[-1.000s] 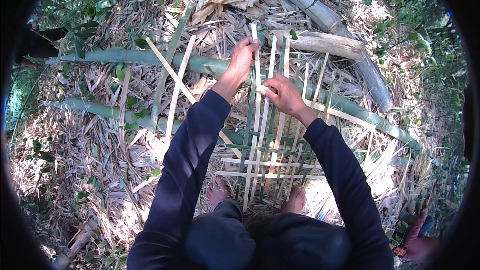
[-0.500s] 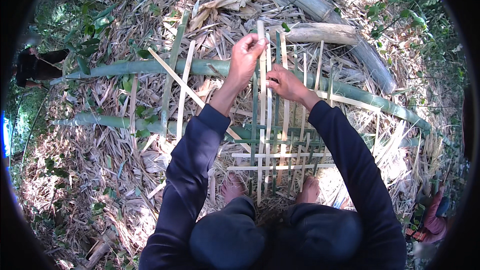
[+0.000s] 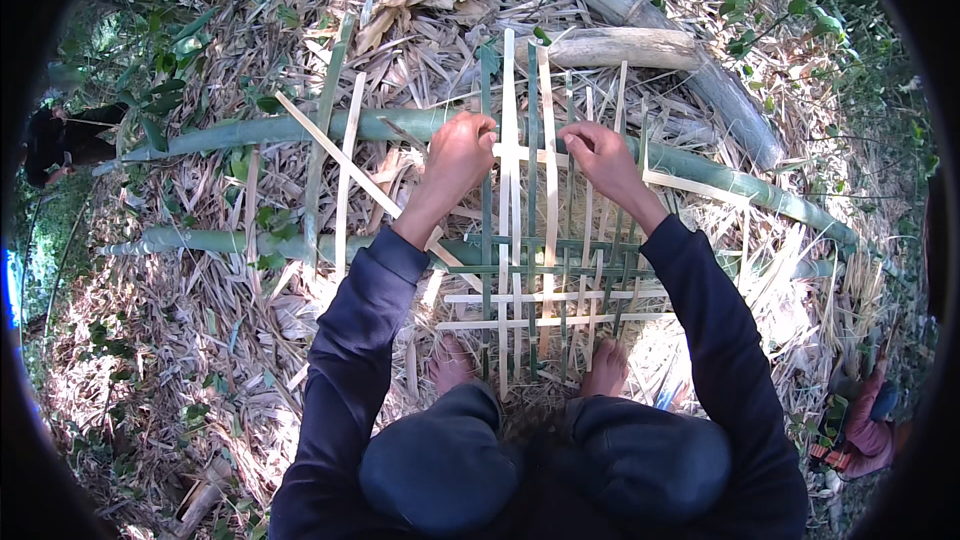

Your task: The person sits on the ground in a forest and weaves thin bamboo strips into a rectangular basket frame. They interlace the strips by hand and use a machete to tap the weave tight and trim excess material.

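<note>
A lattice of crossed pale and green bamboo strips lies before my feet, with a pale upright strip (image 3: 509,90) and a green upright strip (image 3: 533,105) near its middle. Across the uprights runs a pale crosswise bamboo strip (image 3: 690,185), its right part reaching well past my right hand. My left hand (image 3: 458,158) has its fingers closed at the left end of this strip. On the other side of the tall uprights, my right hand (image 3: 604,162) pinches the same strip. Lower down, green and pale crosswise strips (image 3: 465,325) pass between the uprights.
Two long green bamboo poles (image 3: 240,132) lie beneath the lattice. A thick grey bamboo stem (image 3: 740,110) and a shorter dry piece (image 3: 630,48) rest beyond it. Dry leaves cover the ground. Other people appear at the far left (image 3: 45,145) and lower right (image 3: 868,425).
My left hand has let go of a tall pale upright and moved down and left to the crosswise strip's end. My right hand has shifted right along the strip.
</note>
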A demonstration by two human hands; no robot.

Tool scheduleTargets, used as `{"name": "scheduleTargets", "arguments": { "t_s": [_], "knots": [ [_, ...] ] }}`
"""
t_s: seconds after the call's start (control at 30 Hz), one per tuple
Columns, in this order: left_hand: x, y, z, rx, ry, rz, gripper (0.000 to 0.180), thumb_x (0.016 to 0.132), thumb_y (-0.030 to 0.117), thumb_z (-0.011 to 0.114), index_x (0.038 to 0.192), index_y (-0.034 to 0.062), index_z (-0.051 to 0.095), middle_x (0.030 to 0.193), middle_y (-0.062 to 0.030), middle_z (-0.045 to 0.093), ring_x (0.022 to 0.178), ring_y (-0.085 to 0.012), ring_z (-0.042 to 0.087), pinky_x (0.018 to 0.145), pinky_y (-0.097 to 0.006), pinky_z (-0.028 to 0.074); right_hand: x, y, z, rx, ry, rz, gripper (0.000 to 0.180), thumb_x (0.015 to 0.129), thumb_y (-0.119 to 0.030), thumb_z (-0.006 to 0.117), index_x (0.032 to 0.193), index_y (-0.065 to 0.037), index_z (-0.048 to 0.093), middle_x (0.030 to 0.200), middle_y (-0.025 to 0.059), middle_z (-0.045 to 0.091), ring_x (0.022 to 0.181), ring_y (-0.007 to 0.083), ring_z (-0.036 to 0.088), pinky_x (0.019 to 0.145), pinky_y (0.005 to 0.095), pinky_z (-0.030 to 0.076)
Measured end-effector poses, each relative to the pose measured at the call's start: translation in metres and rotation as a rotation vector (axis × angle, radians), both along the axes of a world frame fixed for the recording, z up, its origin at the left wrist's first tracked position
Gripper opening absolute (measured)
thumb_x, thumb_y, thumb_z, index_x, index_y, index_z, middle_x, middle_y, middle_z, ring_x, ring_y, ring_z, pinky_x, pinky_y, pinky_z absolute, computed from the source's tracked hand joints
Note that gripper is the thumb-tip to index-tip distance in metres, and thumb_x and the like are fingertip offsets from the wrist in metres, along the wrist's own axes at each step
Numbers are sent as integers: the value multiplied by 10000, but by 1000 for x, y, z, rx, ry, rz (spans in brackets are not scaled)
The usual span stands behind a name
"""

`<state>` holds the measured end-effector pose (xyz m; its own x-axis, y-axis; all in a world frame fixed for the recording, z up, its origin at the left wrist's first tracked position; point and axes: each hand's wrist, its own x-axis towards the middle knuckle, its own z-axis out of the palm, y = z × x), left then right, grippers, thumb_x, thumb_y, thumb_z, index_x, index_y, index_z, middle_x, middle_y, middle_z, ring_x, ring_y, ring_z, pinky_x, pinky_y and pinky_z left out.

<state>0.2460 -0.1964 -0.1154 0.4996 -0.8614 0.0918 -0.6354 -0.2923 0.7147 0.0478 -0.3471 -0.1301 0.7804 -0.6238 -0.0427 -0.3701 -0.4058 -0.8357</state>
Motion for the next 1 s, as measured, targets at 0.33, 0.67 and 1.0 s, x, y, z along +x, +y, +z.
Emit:
{"name": "scheduleTargets", "arguments": {
  "t_s": [0.33, 0.67, 1.0],
  "knots": [
    [-7, 11, -31, -43, -74, -22, 90, 826, 1, 607, 916, 4, 610, 863, -186, 616, 815, -383, 618, 757, -474, 489, 3, 21, -11, -560, -4, 67, 101, 831, -105, 679, 918, -61, 652, 959, 122, 577, 900, 316, 575, 835, 455, 472],
    [-3, 10, -48, 1, 173, 13, 132, 834, -19, 586, 955, 30, 601, 906, -174, 598, 847, -360, 604, 790, -439, 487, 33, 28, -5, -515, 1, 64, 156, 862, -188, 676, 959, -67, 658, 994, 111, 576, 1007, 308, 543, 909, 454, 419],
    [-1, 21, -49, -28, 851, 192, 203, 934, 55, 617, 1127, 8, 576, 924, -20, 621, 731, -67, 548, 667, -229, 463, 80, 23, -20, -342, 58, 135, 136, 860, -220, 657, 822, -92, 682, 900, 61, 595, 985, 277, 507, 868, 449, 319]
  ]
}}
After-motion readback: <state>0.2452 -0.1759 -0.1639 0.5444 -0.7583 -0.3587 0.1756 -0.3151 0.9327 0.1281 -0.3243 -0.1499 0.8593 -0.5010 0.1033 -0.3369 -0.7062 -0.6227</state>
